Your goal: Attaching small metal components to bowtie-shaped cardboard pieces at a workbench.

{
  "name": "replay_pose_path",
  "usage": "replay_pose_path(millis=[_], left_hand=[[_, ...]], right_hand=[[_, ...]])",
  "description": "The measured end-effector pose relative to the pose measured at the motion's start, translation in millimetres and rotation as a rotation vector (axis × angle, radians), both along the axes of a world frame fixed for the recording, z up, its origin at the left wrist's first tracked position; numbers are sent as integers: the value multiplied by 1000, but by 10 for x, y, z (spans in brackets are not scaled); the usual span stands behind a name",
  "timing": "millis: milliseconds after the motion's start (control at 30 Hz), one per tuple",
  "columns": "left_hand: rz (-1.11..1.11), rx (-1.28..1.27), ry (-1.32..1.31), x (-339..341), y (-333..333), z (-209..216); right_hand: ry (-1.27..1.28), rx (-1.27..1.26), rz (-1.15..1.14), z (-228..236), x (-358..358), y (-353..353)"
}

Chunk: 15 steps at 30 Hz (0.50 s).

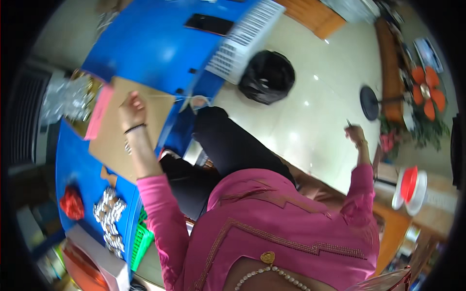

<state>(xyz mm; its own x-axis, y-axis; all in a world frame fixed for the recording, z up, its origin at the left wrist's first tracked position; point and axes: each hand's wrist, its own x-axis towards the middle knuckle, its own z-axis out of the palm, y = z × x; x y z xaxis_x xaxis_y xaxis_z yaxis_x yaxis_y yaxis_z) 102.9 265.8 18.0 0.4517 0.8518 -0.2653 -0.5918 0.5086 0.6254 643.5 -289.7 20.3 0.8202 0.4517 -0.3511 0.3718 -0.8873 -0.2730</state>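
Observation:
My left hand (133, 109) is raised over a brown board (114, 140) on the blue table, its fingers curled closed. From its fingertips a thin pale thread (162, 96) runs to the right, past the table edge, where it gets too faint to follow. Far out to the right, my right hand (356, 134) is held over the floor with its fingers closed. A slim dark pointed tool (348, 123) sticks up from them; its kind is too small to make out. A pink strip (99, 111) lies along the board's left edge.
A phone (208, 24) and a white plastic basket (245, 41) are at the blue table's far end. A black-lined bin (267, 77) stands on the floor. Beads (110, 213), a red bundle (72, 202) and a green basket (141, 240) are at left. An orange-bladed fan (425, 91) stands right.

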Motion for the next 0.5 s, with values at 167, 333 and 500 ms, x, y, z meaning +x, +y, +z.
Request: replay_pose_path(millis=[167,333,500], left_hand=[[185,-6,117,140,-135,129],[224,-34,178,224,-295,209],[124,-42,211,204,-478,33]], right_hand=[[-229,-17,-70,91,-129,-125],[-459,-89,-93,-14,-70,-249],[-475,-473,137,-451,213,-945]])
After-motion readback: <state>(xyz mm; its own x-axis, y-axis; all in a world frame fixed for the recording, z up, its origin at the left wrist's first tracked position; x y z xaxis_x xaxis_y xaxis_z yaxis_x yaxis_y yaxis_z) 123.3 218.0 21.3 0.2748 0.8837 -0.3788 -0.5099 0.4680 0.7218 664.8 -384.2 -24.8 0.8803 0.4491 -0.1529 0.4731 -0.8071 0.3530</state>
